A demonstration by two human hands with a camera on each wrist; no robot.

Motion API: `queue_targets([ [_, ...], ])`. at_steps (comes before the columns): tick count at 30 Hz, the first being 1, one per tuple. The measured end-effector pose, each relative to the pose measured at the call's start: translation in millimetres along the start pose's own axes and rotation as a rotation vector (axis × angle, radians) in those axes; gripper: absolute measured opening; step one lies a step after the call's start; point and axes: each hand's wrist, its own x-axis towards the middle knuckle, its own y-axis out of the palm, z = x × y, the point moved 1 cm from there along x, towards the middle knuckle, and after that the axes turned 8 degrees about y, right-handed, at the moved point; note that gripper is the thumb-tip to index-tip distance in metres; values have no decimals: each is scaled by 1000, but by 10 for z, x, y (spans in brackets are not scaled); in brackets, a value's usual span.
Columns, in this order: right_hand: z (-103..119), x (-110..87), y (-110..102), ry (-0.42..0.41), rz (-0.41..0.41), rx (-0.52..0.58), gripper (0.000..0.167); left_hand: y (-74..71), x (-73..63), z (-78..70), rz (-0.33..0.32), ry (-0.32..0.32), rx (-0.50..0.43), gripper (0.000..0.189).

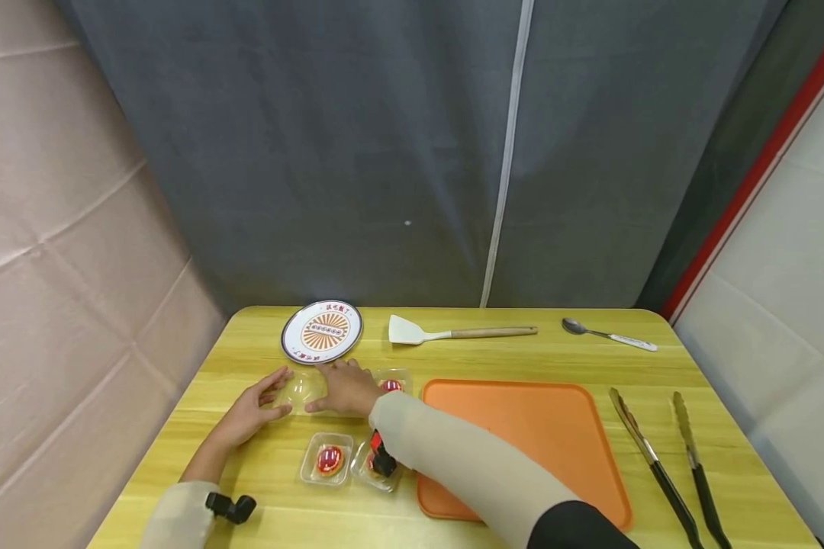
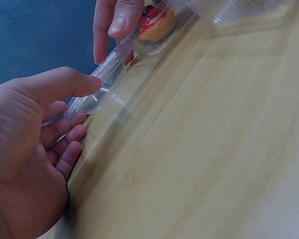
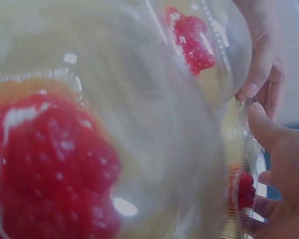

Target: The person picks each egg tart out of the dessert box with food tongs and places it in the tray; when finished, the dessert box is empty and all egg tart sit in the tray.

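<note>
- Two bare hands faced each other over the far left part of a yellow wood-grain table, beside the things laid out there.
- Between them was a clear domed plastic piece, lying just on the near side of a round patterned plate.
- The left hand was at its left edge, the thumb on one face and the fingers curled behind, lightly pinching it.
- The right hand reached across from the right and gripped it with thumb and curved fingers.
- So the plastic lay to the right of the left fingers and to the left of the right fingers, with neither hand clearly nearer. In the left wrist view its length ran from one hand towards the other.
- A far boxed tart, red-topped, was beside the right wrist; whether its box joined the plastic was hidden.
- Nearer the person were a left boxed tart and a right boxed tart, the latter partly covered.
- To the right were an orange tray, a white spatula, a spoon and black-handled tongs.
</note>
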Motion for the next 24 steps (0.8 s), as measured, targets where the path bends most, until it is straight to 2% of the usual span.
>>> queue_targets([
  [7, -33, 12, -42, -34, -4, 50, 93, -8, -3, 11, 2, 1, -1, 82],
  [12, -62, -73, -124, -63, -9, 69, 91, -23, -48, 4, 6, -8, -6, 85],
  [16, -94, -223, -196, -111, -4, 79, 92, -54, -171, -60, -22, -41, 19, 87],
  [18, -115, -314, -220, -137, -5, 82, 94, -73, -252, -118, -56, -38, 50, 86],
  [21, -149, -480, -251, -174, -8, 90, 93, -81, -382, -251, -93, 0, 109, 80],
  [24, -188, -657, -235, -215, -19, 87, 92, -29, -499, -395, -103, 60, 148, 73],
])
